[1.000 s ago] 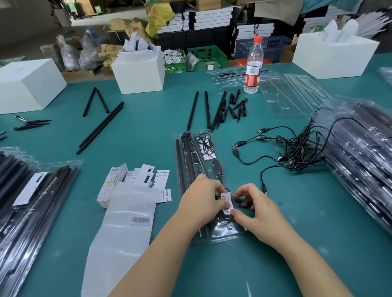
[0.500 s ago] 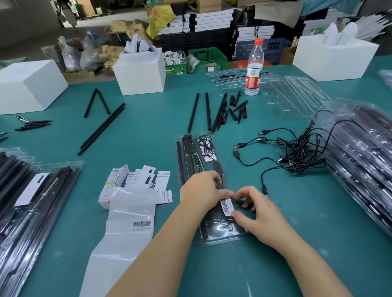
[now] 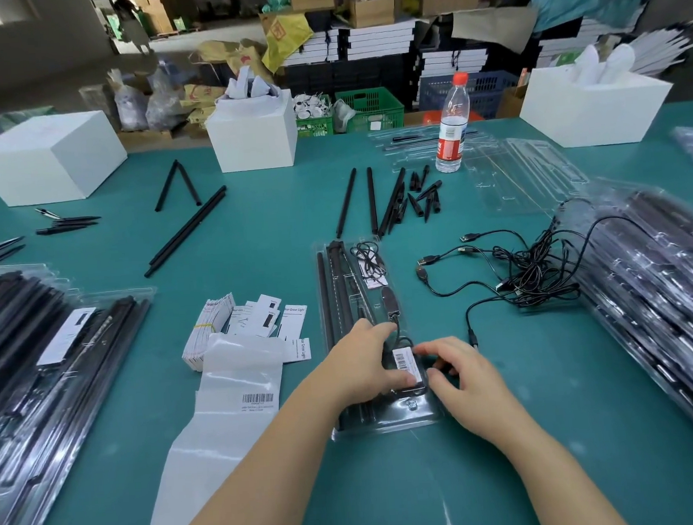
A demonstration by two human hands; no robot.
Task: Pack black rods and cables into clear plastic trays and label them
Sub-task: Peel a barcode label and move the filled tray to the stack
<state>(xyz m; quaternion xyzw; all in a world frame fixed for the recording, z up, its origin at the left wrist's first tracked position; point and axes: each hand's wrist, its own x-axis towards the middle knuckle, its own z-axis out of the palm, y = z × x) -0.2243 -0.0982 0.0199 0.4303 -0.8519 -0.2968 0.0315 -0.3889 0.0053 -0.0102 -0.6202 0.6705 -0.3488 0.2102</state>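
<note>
Pictured mid-table on the green work surface [image 3: 492,436]: a clear plastic tray [image 3: 382,417], long and narrow, already loaded with black rods [image 3: 334,292] and a coiled cable [image 3: 367,256]. Stuck near its close end, a small barcode label [image 3: 406,365]. Judged light and thin-walled, likely to flex and slide if pushed at one corner; best steadied flat from above or taken by both long edges. Label judged flimsy and tacky, to be pressed from the middle outward.

Left hand [image 3: 362,367] laid palm-down across the tray, thumb tip bearing on the label's lower edge, gripping nothing. Right hand [image 3: 462,381] arched just beside it, fingers curled, fingertips [image 3: 426,349] touching the label's right side and the tray rim; pinching nothing that could be made out. Both forearms angled inward from the bottom of the view.

Lying near: a backing sheet [image 3: 231,393] with one barcode left, loose cables [image 3: 530,270], filled trays stacked at either side.
</note>
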